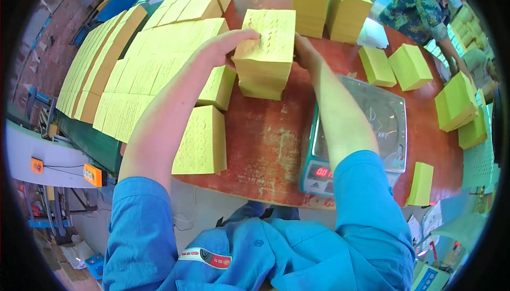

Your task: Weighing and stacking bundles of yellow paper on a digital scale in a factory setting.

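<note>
Ahead of me, a tall stack of yellow paper [263, 70] with rows of curved punch marks on top stands over the red table [260, 137]. My left hand [228, 46] presses its left side, thumb lying on the top sheet. Against the right side is my right hand [305, 53], its fingers partly hidden behind the paper. Both hands grip the stack between them; whether its base rests on the table I cannot tell. Beneath my right forearm sits a digital scale [390, 123] with a red lit display.
Many yellow paper stacks [149, 73] stand in rows on the left. Two tall stacks [311, 4] are behind the held one. Smaller blocks [377, 65] lie at the right. A co-worker in a patterned shirt [417, 9] reaches toward a yellow bundle [457, 101].
</note>
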Motion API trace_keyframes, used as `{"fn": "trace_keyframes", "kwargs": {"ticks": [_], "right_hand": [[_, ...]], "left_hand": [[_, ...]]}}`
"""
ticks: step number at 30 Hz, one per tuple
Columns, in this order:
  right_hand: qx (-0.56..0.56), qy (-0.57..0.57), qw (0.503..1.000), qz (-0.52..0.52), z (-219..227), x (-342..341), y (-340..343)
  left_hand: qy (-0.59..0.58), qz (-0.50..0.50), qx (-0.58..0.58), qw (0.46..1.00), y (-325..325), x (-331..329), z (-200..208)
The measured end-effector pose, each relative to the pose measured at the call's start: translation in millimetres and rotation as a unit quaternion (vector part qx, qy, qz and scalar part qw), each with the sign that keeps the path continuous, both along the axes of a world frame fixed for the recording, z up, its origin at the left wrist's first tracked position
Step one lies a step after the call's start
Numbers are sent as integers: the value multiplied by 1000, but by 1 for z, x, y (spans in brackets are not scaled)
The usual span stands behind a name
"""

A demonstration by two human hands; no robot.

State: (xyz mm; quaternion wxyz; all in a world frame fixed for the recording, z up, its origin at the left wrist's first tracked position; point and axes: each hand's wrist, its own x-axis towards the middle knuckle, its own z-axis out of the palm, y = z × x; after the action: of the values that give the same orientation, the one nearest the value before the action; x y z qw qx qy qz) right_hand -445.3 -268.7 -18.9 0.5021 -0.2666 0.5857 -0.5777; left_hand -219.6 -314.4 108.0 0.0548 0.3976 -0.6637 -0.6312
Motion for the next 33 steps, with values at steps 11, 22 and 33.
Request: {"fn": "trace_keyframes", "kwargs": {"ticks": [11, 22, 33], "right_hand": [[47, 99, 985, 132, 30, 58, 116], [-51, 342, 936, -60, 41, 198, 295], [-48, -395, 898, -188, -60, 302, 383]], "left_hand": [[15, -14, 80, 997, 136, 89, 27], [13, -54, 102, 993, 203, 193, 23], [-33, -51, 133, 989, 199, 176, 13]]}}
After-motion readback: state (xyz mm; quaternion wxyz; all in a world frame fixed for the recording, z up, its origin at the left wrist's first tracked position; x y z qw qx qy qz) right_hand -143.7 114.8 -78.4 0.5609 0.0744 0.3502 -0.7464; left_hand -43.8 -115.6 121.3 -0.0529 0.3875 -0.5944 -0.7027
